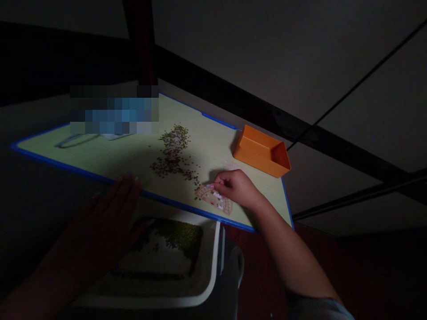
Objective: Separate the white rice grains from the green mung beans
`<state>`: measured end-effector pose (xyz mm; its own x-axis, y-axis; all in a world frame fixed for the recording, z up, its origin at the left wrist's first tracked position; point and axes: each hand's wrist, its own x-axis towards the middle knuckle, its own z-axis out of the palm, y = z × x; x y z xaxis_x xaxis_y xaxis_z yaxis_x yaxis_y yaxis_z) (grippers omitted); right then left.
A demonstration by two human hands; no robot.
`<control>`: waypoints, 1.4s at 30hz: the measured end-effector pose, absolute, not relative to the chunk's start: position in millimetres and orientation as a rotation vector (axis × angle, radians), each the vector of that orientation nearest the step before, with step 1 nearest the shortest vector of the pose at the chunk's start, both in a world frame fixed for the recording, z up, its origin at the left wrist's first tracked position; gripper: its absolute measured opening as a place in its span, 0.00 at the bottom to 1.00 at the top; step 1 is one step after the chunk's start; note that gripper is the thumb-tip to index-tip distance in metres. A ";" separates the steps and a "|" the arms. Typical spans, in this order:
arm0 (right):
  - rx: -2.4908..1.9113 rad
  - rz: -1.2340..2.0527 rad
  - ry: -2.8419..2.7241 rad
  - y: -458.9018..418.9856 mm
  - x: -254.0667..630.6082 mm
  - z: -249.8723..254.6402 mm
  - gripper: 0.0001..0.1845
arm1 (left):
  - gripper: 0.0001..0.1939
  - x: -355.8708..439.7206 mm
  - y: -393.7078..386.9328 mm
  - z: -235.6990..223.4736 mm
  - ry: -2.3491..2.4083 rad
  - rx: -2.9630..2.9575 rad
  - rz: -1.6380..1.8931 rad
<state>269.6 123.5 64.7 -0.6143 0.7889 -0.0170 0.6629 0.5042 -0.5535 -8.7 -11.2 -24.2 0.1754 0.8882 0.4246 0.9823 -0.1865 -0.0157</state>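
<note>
In the head view, my right hand [237,187] pinches the upper edge of a clear pink protractor [215,201], which lies low over the right part of a pale, blue-edged board [213,151]. Just left of the protractor, small green beans [175,155] are scattered in a loose patch. My left hand [108,218], dark in shadow, stretches its fingers out flat by the board's front edge, above a white basin [213,266]. More green beans [183,235] lie inside the basin, partly hidden by that hand.
An orange rectangular box [262,153] stands at the board's right back corner. At the far left of the board lies a blurred-out object with a thin grey loop [71,141]. Light cabinet panels [300,58] rise behind the board. The room is dim.
</note>
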 end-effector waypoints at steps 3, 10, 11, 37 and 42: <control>-1.291 0.717 -2.502 123.7 269.5 65.3 0.10 | 0.39 -8.1 -9.8 -23.2 -1.779 -2.172 -0.468; -1.400 0.654 -2.435 125.7 274.3 66.0 0.12 | 0.39 -8.8 -9.4 -22.5 -1.752 -2.161 -0.440; -1.413 0.646 -2.426 126.1 275.0 65.9 0.12 | 0.39 -9.0 -9.7 -22.6 -1.748 -2.164 -0.438; -1.324 0.735 -2.367 129.3 275.5 61.9 0.12 | 0.40 -10.9 -9.8 -28.2 -1.797 -2.167 -0.440; -1.444 0.542 -2.371 130.4 271.1 61.5 0.11 | 0.40 -11.4 -9.4 -28.9 -1.791 -2.175 -0.432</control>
